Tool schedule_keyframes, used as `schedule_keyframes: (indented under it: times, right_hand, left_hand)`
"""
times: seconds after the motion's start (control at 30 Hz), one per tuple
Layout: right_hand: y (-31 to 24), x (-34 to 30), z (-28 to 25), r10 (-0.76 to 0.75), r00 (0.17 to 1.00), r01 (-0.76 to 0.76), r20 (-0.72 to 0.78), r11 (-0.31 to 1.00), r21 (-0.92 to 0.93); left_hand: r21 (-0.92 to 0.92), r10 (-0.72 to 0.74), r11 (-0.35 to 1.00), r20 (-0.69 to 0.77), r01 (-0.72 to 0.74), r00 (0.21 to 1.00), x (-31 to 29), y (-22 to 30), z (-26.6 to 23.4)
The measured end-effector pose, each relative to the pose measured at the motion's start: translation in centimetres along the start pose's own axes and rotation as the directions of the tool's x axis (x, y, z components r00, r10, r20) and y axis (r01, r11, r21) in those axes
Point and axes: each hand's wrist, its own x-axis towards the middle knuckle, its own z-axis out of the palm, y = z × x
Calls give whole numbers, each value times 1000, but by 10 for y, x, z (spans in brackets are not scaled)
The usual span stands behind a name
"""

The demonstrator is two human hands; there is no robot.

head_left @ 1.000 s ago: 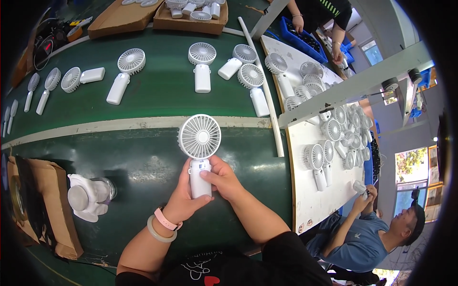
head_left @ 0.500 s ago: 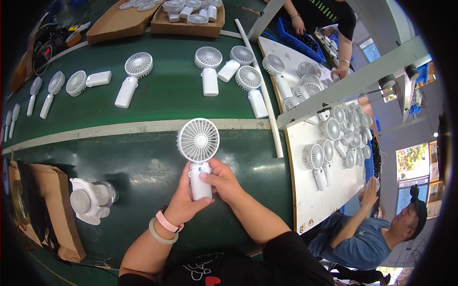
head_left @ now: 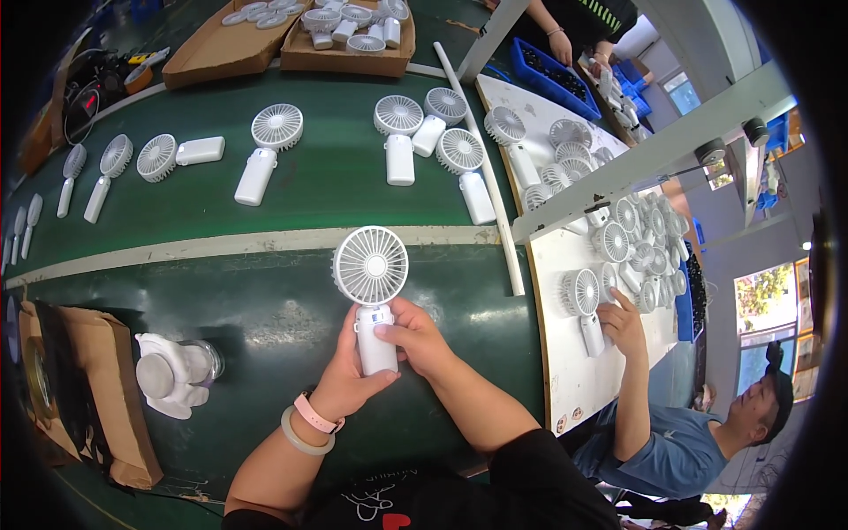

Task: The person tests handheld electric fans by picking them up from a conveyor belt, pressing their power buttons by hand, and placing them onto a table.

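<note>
The person's left hand [head_left: 352,375] and right hand [head_left: 420,342] grip a white handheld fan [head_left: 371,267] by its handle [head_left: 376,353] above a dark green surface [head_left: 481,371]. Farther away, similar fans [head_left: 277,126] lie spread out; at right, a co-worker's hand [head_left: 625,332] is beside others [head_left: 582,291] on a white surface [head_left: 565,380].

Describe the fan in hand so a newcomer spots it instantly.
Find the pale strip crossing the green work surface. On its near side, the left hand and right hand hold a white handheld fan. Being gripped sets it apart: the neighbouring fans beyond the strip lie unheld.
</note>
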Motion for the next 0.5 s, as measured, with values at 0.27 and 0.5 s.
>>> schedule_keyframes:
  times: [0.27, 0.5]
  right_hand:
    - [6, 0, -3, -151, 957, 156, 247, 988, 3]
    - [12, 3, -4, -313, 920, 352, 235, 925, -144]
  left_hand:
    - [-322, -11, 946, -137, -34, 991, -6, 9, -8]
    - [-692, -50, 713, 111, 113, 993, -5, 10, -13]
